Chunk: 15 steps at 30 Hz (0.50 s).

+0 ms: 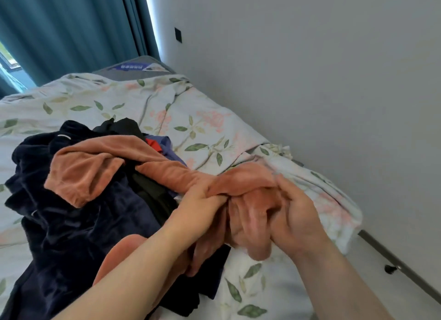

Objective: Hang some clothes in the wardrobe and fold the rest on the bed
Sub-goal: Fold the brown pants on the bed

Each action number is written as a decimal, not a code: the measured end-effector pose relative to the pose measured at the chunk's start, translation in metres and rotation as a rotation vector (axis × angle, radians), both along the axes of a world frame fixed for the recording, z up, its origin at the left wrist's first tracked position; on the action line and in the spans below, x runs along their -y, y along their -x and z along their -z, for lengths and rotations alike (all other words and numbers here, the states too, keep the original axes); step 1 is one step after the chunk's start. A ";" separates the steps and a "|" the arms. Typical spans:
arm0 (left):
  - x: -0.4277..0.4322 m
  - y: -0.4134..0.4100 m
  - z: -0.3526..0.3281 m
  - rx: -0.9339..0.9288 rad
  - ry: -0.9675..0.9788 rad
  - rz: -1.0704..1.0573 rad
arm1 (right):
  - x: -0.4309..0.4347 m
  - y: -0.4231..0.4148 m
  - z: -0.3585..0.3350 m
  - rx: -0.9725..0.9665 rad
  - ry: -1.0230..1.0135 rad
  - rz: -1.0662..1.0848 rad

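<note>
I note both forearms reaching forward over the bed. My left hand [202, 207] pinches a fold of the soft salmon-pink velour garment [95, 166]; my right hand [296, 214], just beside it, has fingers curled round the same cloth, bunched between the two hands. The rest trails away left of the left hand, over one heap of dark navy and black clothes [71, 224] on the leaf-printed white bedsheet [202, 119].

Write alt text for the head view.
Both hands, left hand and right hand, grip one end of an orange garment that trails back over a pile of dark clothes on a floral bedsheet.
</note>
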<state>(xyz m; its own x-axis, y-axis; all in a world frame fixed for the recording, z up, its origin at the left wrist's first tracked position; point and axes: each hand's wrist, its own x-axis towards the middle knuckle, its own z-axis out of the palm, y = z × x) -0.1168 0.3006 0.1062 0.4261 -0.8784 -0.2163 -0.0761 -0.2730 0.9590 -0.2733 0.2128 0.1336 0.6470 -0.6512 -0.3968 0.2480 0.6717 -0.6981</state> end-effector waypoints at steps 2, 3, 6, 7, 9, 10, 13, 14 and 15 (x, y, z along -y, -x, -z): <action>0.000 0.001 -0.046 -0.321 0.044 -0.234 | -0.004 0.008 -0.034 0.091 -0.006 0.042; -0.002 0.000 -0.069 -0.458 0.046 -0.320 | -0.008 0.013 -0.047 0.095 0.045 0.028; -0.016 -0.002 -0.125 -0.711 0.051 -0.419 | -0.026 0.031 -0.058 -0.115 0.247 -0.043; -0.022 0.000 -0.143 -0.746 0.064 -0.419 | -0.031 0.037 -0.056 -0.238 0.332 -0.117; -0.032 0.002 -0.169 -0.789 0.089 -0.401 | -0.048 0.040 -0.053 -0.415 0.464 -0.325; -0.036 0.002 -0.180 -0.816 0.099 -0.391 | -0.057 0.038 -0.054 -0.491 0.516 -0.376; -0.052 0.001 -0.211 -0.854 0.137 -0.333 | -0.080 0.030 -0.061 -0.617 0.504 -0.292; -0.059 -0.002 -0.219 -0.839 0.146 -0.317 | -0.085 0.029 -0.067 -0.619 0.481 -0.300; -0.068 -0.007 -0.228 -0.814 0.162 -0.314 | -0.091 0.029 -0.075 -0.624 0.497 -0.329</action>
<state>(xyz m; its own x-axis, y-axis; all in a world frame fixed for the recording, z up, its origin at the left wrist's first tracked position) -0.1096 0.3682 0.3340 0.4205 -0.7933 -0.4404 0.7023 -0.0227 0.7115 -0.3021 0.3039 0.2085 0.5916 -0.6614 -0.4611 -0.4323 0.2225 -0.8738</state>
